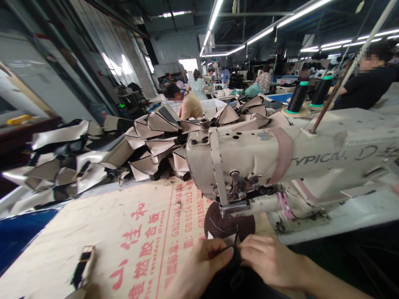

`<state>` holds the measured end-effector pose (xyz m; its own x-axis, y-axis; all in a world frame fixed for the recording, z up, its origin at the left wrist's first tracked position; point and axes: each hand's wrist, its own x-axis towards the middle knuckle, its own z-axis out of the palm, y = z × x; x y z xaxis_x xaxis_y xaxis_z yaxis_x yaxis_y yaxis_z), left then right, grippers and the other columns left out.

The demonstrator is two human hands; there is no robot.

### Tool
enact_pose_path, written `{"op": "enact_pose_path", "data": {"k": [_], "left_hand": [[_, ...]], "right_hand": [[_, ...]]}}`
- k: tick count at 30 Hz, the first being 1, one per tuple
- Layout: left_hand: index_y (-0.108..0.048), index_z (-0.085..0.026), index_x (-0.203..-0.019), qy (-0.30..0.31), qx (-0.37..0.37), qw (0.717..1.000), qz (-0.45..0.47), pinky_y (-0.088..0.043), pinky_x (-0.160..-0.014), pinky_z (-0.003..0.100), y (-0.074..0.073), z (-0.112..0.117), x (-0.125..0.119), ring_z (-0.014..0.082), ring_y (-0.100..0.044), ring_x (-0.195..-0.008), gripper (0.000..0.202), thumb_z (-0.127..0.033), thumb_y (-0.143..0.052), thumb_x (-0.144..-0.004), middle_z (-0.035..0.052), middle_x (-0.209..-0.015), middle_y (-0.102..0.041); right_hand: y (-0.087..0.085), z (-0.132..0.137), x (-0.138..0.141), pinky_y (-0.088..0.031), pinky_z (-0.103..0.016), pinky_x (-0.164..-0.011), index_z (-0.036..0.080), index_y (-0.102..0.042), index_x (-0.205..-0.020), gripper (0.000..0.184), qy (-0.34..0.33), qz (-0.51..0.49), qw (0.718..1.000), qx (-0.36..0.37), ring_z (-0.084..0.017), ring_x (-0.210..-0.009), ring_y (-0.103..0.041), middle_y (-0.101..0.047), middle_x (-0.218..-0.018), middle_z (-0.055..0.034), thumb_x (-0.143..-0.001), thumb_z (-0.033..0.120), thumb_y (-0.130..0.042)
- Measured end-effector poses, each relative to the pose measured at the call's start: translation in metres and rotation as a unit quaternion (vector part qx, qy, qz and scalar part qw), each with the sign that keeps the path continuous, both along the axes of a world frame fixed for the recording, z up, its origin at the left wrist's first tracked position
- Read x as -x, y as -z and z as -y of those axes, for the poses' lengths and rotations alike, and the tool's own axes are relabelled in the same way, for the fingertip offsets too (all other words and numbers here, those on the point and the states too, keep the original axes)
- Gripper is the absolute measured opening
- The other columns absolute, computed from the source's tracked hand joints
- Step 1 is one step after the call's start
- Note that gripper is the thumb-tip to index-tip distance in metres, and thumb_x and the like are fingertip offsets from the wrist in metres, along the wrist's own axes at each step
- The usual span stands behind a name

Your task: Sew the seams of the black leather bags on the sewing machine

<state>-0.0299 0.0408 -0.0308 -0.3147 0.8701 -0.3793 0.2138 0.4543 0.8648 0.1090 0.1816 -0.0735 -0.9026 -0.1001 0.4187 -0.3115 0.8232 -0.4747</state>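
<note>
Black, soft-looking material (pixel 235 264) sits between the left hand (pixel 215 258) and the right hand (pixel 264 258) in the head view. The left hand pinches it with thumb and fingers; the right hand's fingers are closed on its other side, nearly meeting the left. A small pale piece (pixel 230 240) pokes up just beyond the fingertips. The material's visible part runs from the fingertips back toward the person; its full long axis I cannot tell. A dark brown round pad (pixel 229 222) lies directly ahead of both hands, about equally near each, below the sewing machine's (pixel 243 153) head, whose body extends to the right hand's side. Left of the left hand, a buckled strap (pixel 82 265) rests on the plywood worktop (pixel 137 236); farther ahead, beige-and-black pieces (pixel 156 145) are heaped.
</note>
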Motion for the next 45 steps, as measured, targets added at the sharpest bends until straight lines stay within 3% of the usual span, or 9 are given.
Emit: {"op": "enact_pose_path", "data": {"k": [4, 9, 13, 15, 18, 23, 33, 39, 45], "left_hand": [[-0.047, -0.015, -0.06, -0.015, 0.006, 1.0, 0.007, -0.021, -0.047, 0.02, 0.002, -0.003, 0.01, 0.0079, -0.028, -0.054, 0.037, -0.047, -0.05, -0.078, -0.0053, -0.056, -0.033], [-0.045, -0.015, -0.056, -0.022, -0.019, 1.0, -0.001, -0.024, -0.045, 0.018, 0.002, -0.007, 0.009, 0.007, -0.029, -0.052, 0.037, -0.044, -0.052, -0.078, -0.0054, -0.053, -0.033], [-0.058, -0.016, -0.086, -0.086, -0.092, 0.989, -0.075, -0.04, -0.052, 0.018, -0.001, 0.007, -0.006, 0.0091, -0.046, -0.056, 0.021, -0.036, -0.054, -0.08, -0.0034, -0.061, -0.051], [-0.057, -0.023, -0.105, -0.097, -0.116, 0.969, -0.196, -0.048, -0.066, 0.021, -0.002, 0.02, -0.015, 0.0117, -0.057, -0.069, 0.026, -0.03, -0.054, -0.081, -0.001, -0.077, -0.061], [-0.053, -0.029, -0.117, -0.01, -0.153, 0.91, -0.385, -0.048, -0.086, 0.024, 0.003, 0.04, -0.023, 0.0148, -0.059, -0.093, 0.037, -0.017, -0.046, -0.084, 0.0019, -0.103, -0.063], [-0.036, -0.028, -0.133, 0.064, -0.17, 0.852, -0.491, -0.05, -0.085, 0.027, 0.018, 0.042, -0.018, 0.0162, -0.057, -0.093, 0.058, -0.002, -0.032, -0.081, 0.0038, -0.101, -0.06], [-0.049, -0.025, -0.119, 0.088, -0.132, 0.896, -0.414, -0.043, -0.095, 0.029, 0.004, 0.019, -0.007, 0.015, -0.049, -0.104, 0.052, 0.002, -0.031, -0.078, 0.0034, -0.11, -0.055], [-0.061, -0.025, -0.101, 0.06, -0.1, 0.944, -0.31, -0.047, -0.082, 0.024, -0.006, 0.016, 0.002, 0.014, -0.057, -0.089, 0.027, -0.022, -0.037, -0.089, 0.0023, -0.095, -0.06], [-0.045, -0.035, -0.127, 0.017, -0.043, 0.989, -0.14, -0.024, -0.11, 0.036, 0.018, 0.049, 0.015, 0.0181, -0.035, -0.127, 0.038, -0.04, -0.037, -0.09, -0.0036, -0.138, -0.04]], "right_hand": [[-0.002, 0.004, -0.002, -0.046, -0.023, -0.075, 0.016, -0.049, -0.106, 0.018, 0.05, 0.002, 0.999, -0.005, -0.014, -0.09, -0.055, -0.057, -0.1, -0.0057, -0.091, 0.018, -0.038], [-0.006, 0.002, 0.001, -0.045, -0.028, -0.085, 0.014, -0.047, -0.115, 0.03, 0.01, -0.01, 0.997, -0.078, -0.016, -0.092, -0.052, -0.055, -0.103, -0.0077, -0.089, 0.01, -0.032], [-0.001, 0.0, 0.003, -0.046, -0.029, -0.083, 0.013, -0.049, -0.11, 0.028, 0.01, -0.028, 0.998, -0.062, -0.016, -0.088, -0.051, -0.055, -0.1, -0.0077, -0.088, 0.009, -0.032], [0.004, 0.001, 0.003, -0.047, -0.029, -0.08, 0.014, -0.05, -0.108, 0.027, 0.024, -0.03, 0.998, -0.042, -0.015, -0.086, -0.051, -0.055, -0.098, -0.0073, -0.089, 0.01, -0.032], [0.01, 0.003, 0.003, -0.048, -0.028, -0.078, 0.016, -0.05, -0.105, 0.024, 0.052, -0.028, 0.998, -0.004, -0.015, -0.088, -0.052, -0.055, -0.096, -0.0063, -0.089, 0.012, -0.032], [0.014, 0.007, 0.004, -0.048, -0.028, -0.079, 0.018, -0.048, -0.105, 0.02, 0.078, -0.034, 0.996, 0.04, -0.016, -0.092, -0.053, -0.055, -0.099, -0.0064, -0.09, 0.016, -0.034], [-0.003, -0.001, 0.01, -0.045, -0.028, -0.083, 0.014, -0.048, -0.113, 0.031, 0.041, 0.039, 0.998, -0.029, -0.017, -0.092, -0.05, -0.052, -0.099, -0.0078, -0.086, 0.008, -0.034], [0.001, -0.004, 0.017, -0.042, -0.027, -0.075, 0.015, -0.052, -0.097, 0.019, 0.021, 0.038, 0.997, -0.057, -0.016, -0.083, -0.049, -0.053, -0.091, -0.0055, -0.088, 0.011, -0.035], [0.005, -0.006, 0.021, -0.04, -0.025, -0.073, 0.017, -0.051, -0.098, 0.018, 0.028, 0.019, 0.998, -0.052, -0.014, -0.082, -0.05, -0.054, -0.09, -0.0042, -0.088, 0.014, -0.036]]}}
